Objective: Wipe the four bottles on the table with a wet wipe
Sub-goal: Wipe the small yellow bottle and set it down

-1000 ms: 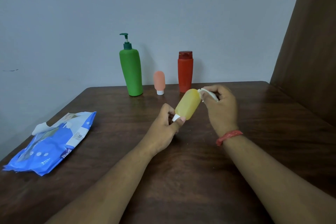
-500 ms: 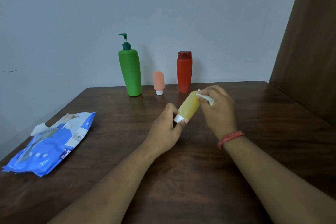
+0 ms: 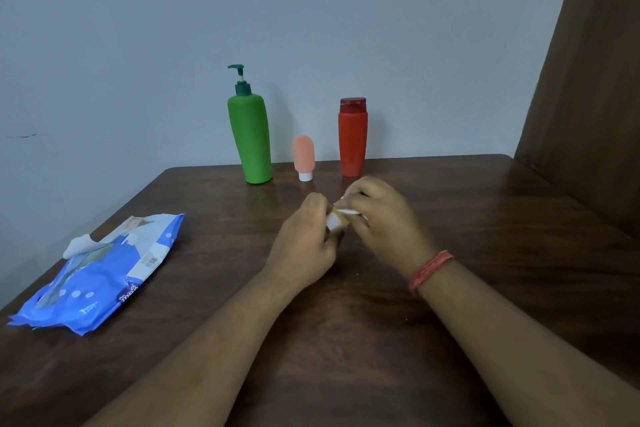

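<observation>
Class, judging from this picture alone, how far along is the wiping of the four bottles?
Done: cannot tell; nothing marks any bottle as wiped. In hand: the left hand grips the yellow bottle while the right hand holds the wet wipe against it. Possibly left: green pump bottle, pink tube, red bottle, standing untouched.

Two bare forearms reach in from the bottom of the frame, no sleeves visible. A red thread band [image 3: 430,270] circles the right wrist, right of centre.
</observation>
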The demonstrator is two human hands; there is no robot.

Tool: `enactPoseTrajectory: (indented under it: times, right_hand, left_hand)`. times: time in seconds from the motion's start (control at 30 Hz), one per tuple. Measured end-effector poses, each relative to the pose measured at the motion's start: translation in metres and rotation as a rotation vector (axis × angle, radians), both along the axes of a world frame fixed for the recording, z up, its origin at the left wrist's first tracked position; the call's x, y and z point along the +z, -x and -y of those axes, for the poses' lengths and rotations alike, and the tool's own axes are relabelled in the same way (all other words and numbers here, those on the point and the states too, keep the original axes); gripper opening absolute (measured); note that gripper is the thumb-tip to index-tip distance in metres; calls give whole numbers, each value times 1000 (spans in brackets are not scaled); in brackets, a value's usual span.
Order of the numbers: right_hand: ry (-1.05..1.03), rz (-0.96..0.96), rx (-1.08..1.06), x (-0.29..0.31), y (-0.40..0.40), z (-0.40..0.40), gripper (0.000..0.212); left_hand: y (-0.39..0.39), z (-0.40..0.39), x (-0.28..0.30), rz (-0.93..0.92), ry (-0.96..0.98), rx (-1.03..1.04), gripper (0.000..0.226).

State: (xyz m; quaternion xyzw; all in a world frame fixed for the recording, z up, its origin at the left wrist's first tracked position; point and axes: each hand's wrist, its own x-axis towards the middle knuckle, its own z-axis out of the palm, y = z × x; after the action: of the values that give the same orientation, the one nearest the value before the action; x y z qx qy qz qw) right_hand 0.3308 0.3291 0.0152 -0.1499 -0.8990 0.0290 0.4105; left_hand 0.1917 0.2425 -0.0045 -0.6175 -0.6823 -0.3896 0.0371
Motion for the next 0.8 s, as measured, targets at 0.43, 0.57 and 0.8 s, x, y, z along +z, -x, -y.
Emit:
enactPoseTrajectory:
  times: [0.43,0.57,0.8]
  right_hand:
    - [8,-107,-200,7,-15,-25,23]
    - [151,-233,-193,4,-16,-28,21]
    - [70,-202,-21,-3,-1,-6,21]
  left_hand:
    - [-6,1,4,113,-20,83,26]
    - [-9,3,6,330,26,43,23]
    - [-11,5,6,638,-45,16,21]
